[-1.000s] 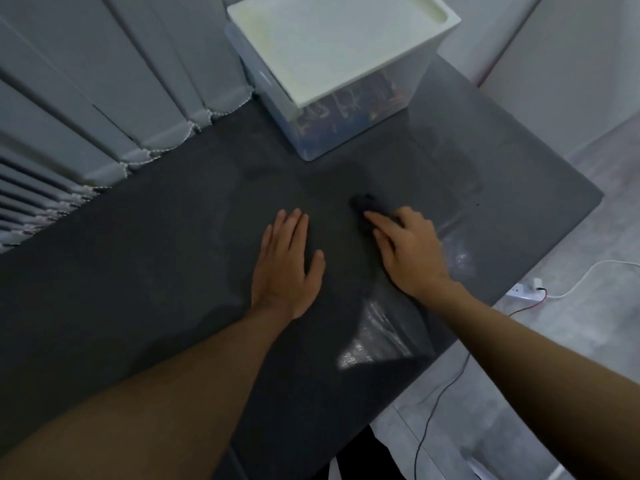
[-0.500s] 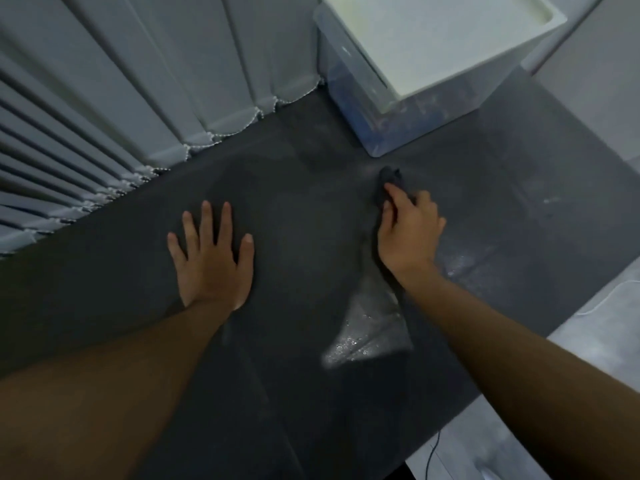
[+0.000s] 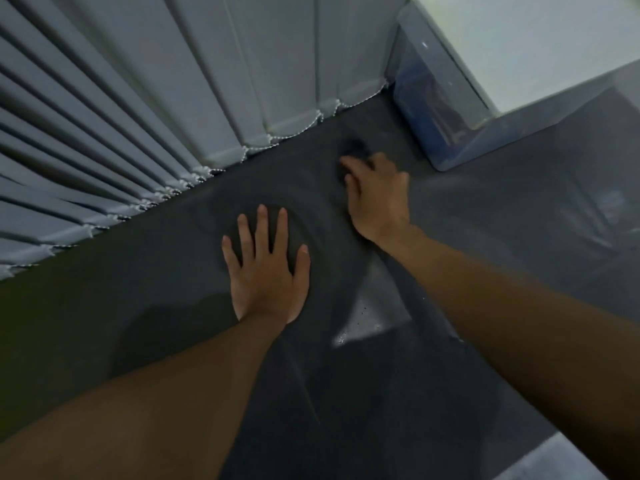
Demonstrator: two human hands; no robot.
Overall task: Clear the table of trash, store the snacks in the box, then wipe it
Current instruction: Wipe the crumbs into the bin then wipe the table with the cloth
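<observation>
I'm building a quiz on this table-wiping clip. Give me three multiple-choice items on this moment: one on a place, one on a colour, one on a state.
1. Where is the storage box?
A. far right corner of the table, beside the blinds
B. on the floor
C. under the left hand

2. What colour is the cloth?
A. white
B. dark, near black
C. yellow

3. How is the left hand?
A. clenched in a fist
B. lifted, holding a wrapper
C. flat on the table, fingers spread

Answers:
1 A: the box stands on the table at its back right, next to the vertical blinds.
2 B: the cloth under the right hand is about as dark as the tabletop.
3 C: the palm lies on the surface, empty.
</observation>
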